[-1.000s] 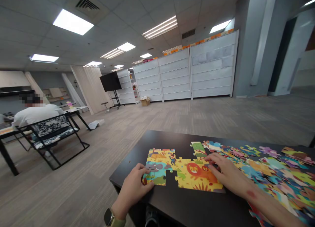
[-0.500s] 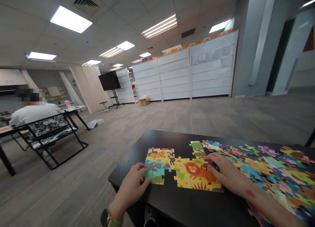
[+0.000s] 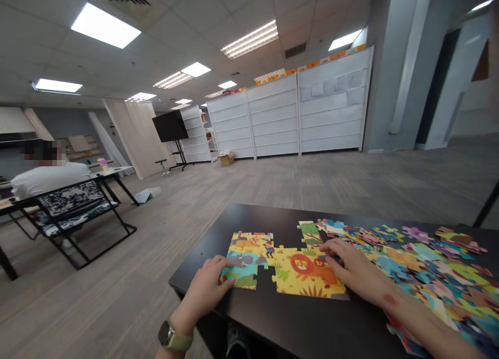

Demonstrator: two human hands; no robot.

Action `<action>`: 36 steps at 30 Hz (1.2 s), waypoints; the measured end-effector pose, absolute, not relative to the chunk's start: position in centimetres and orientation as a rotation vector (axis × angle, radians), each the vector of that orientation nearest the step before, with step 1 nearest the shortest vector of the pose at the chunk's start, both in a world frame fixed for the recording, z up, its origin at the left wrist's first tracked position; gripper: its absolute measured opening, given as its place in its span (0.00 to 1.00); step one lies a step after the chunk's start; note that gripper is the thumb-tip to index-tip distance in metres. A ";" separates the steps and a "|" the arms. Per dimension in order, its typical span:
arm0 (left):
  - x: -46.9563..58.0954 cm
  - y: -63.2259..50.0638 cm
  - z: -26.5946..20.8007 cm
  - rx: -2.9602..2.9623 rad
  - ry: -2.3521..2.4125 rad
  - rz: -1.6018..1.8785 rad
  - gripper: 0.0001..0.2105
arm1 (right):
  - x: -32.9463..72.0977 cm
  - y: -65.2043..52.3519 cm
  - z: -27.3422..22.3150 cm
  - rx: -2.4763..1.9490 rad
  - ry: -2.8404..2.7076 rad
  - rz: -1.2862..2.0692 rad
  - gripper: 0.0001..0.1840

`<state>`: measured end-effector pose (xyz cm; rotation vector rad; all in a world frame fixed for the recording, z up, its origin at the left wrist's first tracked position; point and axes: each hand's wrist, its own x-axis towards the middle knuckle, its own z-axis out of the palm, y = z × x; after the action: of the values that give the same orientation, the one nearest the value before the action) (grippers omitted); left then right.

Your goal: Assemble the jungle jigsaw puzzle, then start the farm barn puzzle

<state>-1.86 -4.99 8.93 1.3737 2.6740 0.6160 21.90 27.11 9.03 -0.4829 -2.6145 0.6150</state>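
A partly joined jigsaw puzzle [image 3: 288,268] lies on the black table, with gaps along its top and bottom edges. Its left section shows a hippo in water [image 3: 241,261], its right section a red-maned lion [image 3: 300,265]. My left hand [image 3: 206,283] rests against the left edge, thumb and fingers apart, fingertips touching the hippo section. Over the lion section's right side lies my right hand [image 3: 346,263], fingers loosely bent and spread from the thumb. Its fingertips are near a green tree piece [image 3: 311,234] that juts up. Part of the puzzle's right edge is hidden under this hand.
A heap of loose puzzle pieces [image 3: 436,276] covers the table's right side, partly under my right forearm. The black table [image 3: 249,322] ends close to my left hand. A person [image 3: 50,180] sits at another table at far left.
The view has shifted slightly. My left hand has moved a little up along the puzzle's left edge, covering the dark red patch there. My right hand stays nearly where it was.
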 end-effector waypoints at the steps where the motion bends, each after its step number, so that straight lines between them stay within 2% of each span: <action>1: -2.6 -5.3 8.7 1.371 2.667 0.652 0.13 | 21.9 27.1 9.1 -0.477 -2.619 0.621 0.17; 8: -6.1 -6.9 7.5 1.280 2.824 1.126 0.18 | 22.1 26.9 9.4 -0.407 -2.649 0.565 0.17; 14: -2.7 -3.9 7.6 1.494 2.743 1.094 0.15 | 22.2 25.1 9.5 -0.206 -2.783 0.576 0.18; 21: 2.3 3.0 6.1 1.793 2.523 1.058 0.11 | 22.0 22.5 9.2 -0.084 -2.851 0.620 0.23; 27: 6.5 7.0 6.1 1.959 2.368 1.097 0.10 | 24.7 25.4 10.8 -0.512 -2.786 0.476 0.26; 31: 8.7 8.2 6.7 2.011 2.249 1.120 0.10 | 31.7 27.9 11.4 -0.831 -2.815 0.430 0.44; 36: 12.9 10.4 7.5 2.061 2.090 1.003 0.10 | 40.5 28.9 10.6 -1.078 -2.797 0.360 0.35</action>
<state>12.89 10.38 7.49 2.0609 2.0900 1.0030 40.53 28.85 10.60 -1.0775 -2.7965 0.3603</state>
